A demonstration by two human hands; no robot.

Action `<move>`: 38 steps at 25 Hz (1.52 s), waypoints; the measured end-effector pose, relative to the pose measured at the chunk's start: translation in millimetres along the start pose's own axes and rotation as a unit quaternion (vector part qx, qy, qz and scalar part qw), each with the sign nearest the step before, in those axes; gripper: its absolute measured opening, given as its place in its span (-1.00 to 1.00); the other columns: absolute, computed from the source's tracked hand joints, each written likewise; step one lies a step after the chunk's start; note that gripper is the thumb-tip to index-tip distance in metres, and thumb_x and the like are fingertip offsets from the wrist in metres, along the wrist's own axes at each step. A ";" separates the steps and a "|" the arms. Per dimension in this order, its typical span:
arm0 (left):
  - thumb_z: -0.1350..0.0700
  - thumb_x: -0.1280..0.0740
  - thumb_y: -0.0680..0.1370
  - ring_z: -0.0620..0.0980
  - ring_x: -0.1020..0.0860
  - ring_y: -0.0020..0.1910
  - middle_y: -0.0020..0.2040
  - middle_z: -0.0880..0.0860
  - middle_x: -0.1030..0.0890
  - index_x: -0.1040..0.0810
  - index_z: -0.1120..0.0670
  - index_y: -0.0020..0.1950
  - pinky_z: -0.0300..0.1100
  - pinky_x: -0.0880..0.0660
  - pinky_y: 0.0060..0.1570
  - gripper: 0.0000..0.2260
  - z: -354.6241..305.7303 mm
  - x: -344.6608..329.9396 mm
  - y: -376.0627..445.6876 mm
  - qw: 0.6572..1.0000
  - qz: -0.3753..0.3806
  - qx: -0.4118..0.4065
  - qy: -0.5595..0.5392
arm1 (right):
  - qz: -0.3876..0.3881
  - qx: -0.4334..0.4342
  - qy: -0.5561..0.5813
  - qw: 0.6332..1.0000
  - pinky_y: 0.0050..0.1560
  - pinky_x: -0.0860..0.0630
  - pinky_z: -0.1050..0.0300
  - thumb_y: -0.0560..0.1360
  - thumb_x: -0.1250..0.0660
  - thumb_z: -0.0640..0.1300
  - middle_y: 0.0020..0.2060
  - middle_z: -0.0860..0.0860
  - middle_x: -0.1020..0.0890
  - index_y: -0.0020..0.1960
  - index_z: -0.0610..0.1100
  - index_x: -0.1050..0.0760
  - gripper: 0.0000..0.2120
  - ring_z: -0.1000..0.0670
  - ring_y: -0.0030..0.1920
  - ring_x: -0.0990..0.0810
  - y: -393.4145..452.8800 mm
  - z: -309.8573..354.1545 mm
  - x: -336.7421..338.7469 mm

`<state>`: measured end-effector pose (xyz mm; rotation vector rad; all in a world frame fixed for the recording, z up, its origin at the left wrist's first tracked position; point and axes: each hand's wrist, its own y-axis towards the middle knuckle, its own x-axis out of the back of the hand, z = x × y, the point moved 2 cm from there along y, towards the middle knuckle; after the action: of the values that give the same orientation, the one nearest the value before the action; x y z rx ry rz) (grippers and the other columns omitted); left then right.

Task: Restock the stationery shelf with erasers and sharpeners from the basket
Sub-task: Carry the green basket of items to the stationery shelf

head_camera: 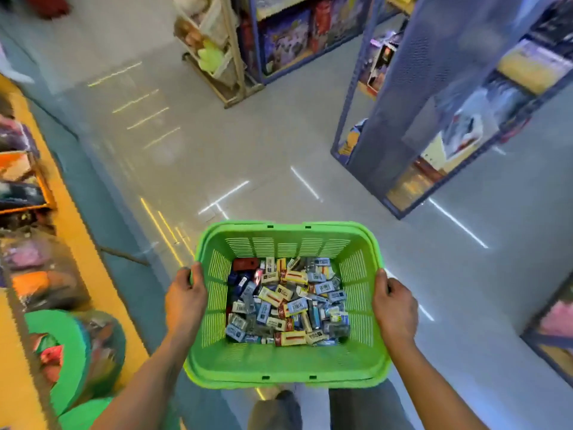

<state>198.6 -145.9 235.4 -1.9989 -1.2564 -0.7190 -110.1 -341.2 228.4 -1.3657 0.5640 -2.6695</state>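
The left hand (pixel 185 297) grips the left rim of the green basket (pixel 286 366), which hangs between both arms over the floor, its long axis running away from the person; small boxed erasers and sharpeners (pixel 286 305) cover its bottom. The right hand (pixel 394 308) grips the right rim. The blue shelving (pixel 434 97) stands ahead and to the right, so I judge the right hand nearer to it.

Bright, even overhead light. Ceiling strip lights reflect as white and yellow streaks on the glossy grey floor (pixel 192 156). Shadows soft, barely visible. Centre sharp: green basket (pixel 286 364) and small packets (pixel 288 302) fairly crisp, though label text unreadable. Edges motion-blurred and smeared: yellow display (pixel 77 243) at left, blue shelving unit (pixel 440 97) at right. Strong wide-angle distortion, uprights lean and bow. Visible compression blockiness.
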 end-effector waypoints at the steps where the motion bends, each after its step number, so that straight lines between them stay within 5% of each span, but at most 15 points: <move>1: -0.05 -0.15 0.68 0.22 -0.40 -0.32 -0.37 0.17 -0.42 -0.32 0.15 -0.28 0.05 -0.32 -0.28 -0.60 -26.5 -10.8 -11.6 0.999 0.034 -0.037 0.011 | -0.030 -0.041 0.018 0.999 -0.23 -0.39 0.01 0.63 -0.07 0.21 -0.35 -0.15 -0.50 -0.28 -0.20 -0.43 -0.45 -0.20 -0.23 -0.49 -7.0 -22.5 24.9; 10: -0.05 -0.13 0.68 0.22 -0.43 -0.33 -0.39 0.19 -0.41 -0.33 0.17 -0.27 0.00 -0.24 -0.32 -0.60 -197.0 -157.5 -147.2 0.938 0.220 -0.258 0.071 | -0.184 -0.261 0.095 0.943 -0.18 -0.41 -0.01 0.61 -0.06 0.21 -0.14 -0.32 -0.59 -0.26 -0.17 -0.42 -0.49 -0.22 -0.19 -0.48 -26.2 -197.1 186.8; 16: -0.04 -0.15 0.68 0.17 -0.38 -0.42 -0.44 0.13 -0.37 -0.32 0.16 -0.28 -0.02 -0.22 -0.38 -0.59 -305.6 -265.0 -256.9 0.892 0.280 -0.349 0.066 | -0.250 -0.317 0.139 0.904 -0.17 -0.43 -0.05 0.63 -0.07 0.17 -0.15 -0.33 -0.59 -0.29 -0.19 -0.41 -0.49 -0.22 -0.21 -0.43 8.6 -288.8 288.6; 24: -0.03 -0.17 0.67 0.29 -0.55 -0.19 -0.30 0.20 -0.52 -0.47 0.22 -0.19 0.00 -0.40 -0.24 -0.62 -447.2 -394.2 -332.1 0.873 0.328 -0.355 0.060 | -0.282 -0.362 0.145 0.876 -0.17 -0.35 -0.02 0.63 -0.06 0.18 -0.05 -0.35 -0.61 -0.18 -0.23 -0.51 -0.47 -0.31 -0.08 -0.54 108.9 -341.8 393.4; 28: -0.07 -0.15 0.68 0.28 -0.59 0.06 0.06 0.28 -0.63 -0.57 0.23 0.21 -0.08 -0.38 -0.09 -0.60 -528.9 -482.4 -340.6 0.863 0.345 -0.359 0.082 | -0.297 -0.390 0.147 0.859 -0.14 -0.50 -0.04 0.56 0.04 0.28 -0.18 -0.28 -0.60 -0.23 -0.20 -0.48 -0.39 -0.27 -0.15 -0.54 200.1 -349.7 427.3; 33: -0.18 -0.10 0.66 0.24 -0.61 -0.12 -0.10 0.22 -0.63 -0.55 0.21 0.13 0.04 -0.56 -0.08 -0.52 -641.2 -576.8 -341.3 0.855 0.352 -0.367 0.099 | -0.318 -0.398 0.159 0.846 -0.15 -0.48 -0.04 0.57 0.03 0.28 -0.23 -0.23 -0.59 -0.19 -0.17 -0.47 -0.42 -0.25 -0.18 -0.53 318.1 -340.2 489.4; 38: -0.18 -0.10 0.67 0.00 -0.52 -0.31 -0.16 0.06 -0.61 -0.52 0.18 0.30 -0.16 -0.44 -0.29 -0.51 -758.3 -664.2 -356.1 0.860 0.352 -0.351 0.114 | -0.300 -0.394 0.148 0.856 -0.14 -0.40 -0.03 0.61 -0.03 0.19 -0.22 -0.19 -0.57 -0.19 -0.18 -0.50 -0.48 -0.21 -0.18 -0.47 447.6 -345.5 566.8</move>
<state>-462.8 -982.7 309.1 -2.5934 -0.0277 -1.0688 -762.3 -797.3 315.7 -1.4536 1.6700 -3.3601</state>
